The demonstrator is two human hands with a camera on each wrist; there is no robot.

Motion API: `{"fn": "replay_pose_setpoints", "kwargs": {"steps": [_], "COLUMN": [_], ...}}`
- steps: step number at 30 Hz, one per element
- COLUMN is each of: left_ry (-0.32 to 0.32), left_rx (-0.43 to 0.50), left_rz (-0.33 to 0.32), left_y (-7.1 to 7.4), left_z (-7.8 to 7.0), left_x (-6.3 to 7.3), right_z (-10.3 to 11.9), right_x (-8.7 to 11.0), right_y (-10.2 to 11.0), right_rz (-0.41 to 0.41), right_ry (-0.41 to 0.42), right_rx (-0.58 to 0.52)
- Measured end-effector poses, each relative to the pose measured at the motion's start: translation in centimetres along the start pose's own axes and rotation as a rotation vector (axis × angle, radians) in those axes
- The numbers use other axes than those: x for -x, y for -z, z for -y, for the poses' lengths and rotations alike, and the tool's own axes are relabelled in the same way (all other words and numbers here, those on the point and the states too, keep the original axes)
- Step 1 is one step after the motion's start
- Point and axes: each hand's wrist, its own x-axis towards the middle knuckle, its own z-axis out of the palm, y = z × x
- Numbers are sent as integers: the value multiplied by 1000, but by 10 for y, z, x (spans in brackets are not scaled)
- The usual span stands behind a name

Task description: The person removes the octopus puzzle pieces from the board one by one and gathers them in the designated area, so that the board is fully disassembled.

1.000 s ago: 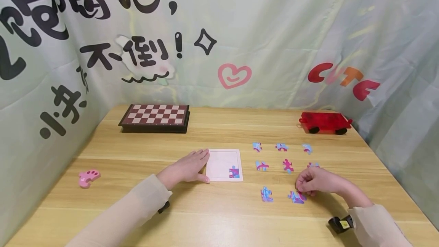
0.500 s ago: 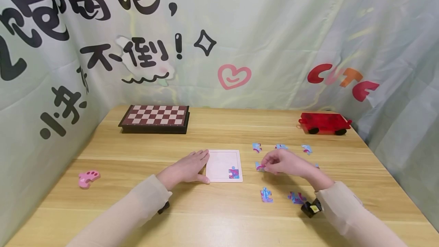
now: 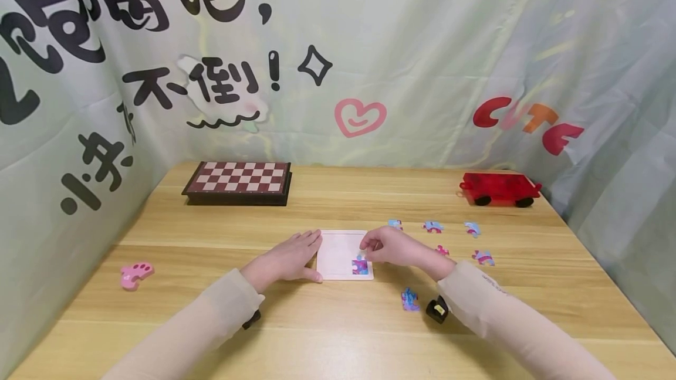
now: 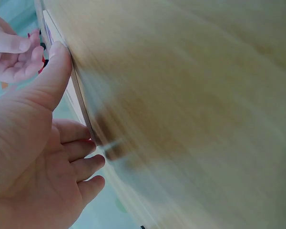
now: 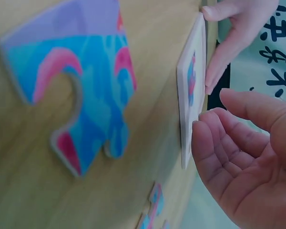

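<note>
Left hand (image 3: 289,261) flat, fingers straight, pressing puzzle tray (image 3: 338,251) edge. Right hand (image 3: 388,246) over tray's right side, fingers loosely curled, holding nothing seen.

The left hand (image 3: 292,258) is laid flat with fingers straight and thumb spread, while the right hand (image 3: 388,247) is held with fingers loosely curled, both forearms being extended forward in pale sleeves.
</note>
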Motion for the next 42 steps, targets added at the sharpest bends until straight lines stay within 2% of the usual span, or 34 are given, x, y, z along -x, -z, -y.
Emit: {"fn": "replay_pose_setpoints", "kwargs": {"steps": [9, 16, 22, 30, 38, 42], "left_ry": [4, 4, 2, -1, -1, -2], "left_rx": [-9, -4, -3, -3, -4, -5], "left_rz": [-1, 2, -1, 1, 1, 2], "left_y": [1, 2, 3, 3, 3, 3], "left_z": [-1, -1, -2, -3, -2, -3], "left_x": [1, 1, 1, 2, 1, 2], "right_z": [0, 1, 2, 4, 5, 1], "right_x": [-8, -9, -9, -8, -7, -6], "right_y": [-9, -11, -10, -6, -6, -7], "right_rz": [5, 2, -1, -11, -17, -22], "right_ry": [-5, -75, -71, -30, -47, -26], "right_rx": [91, 95, 113, 65, 27, 8]}}
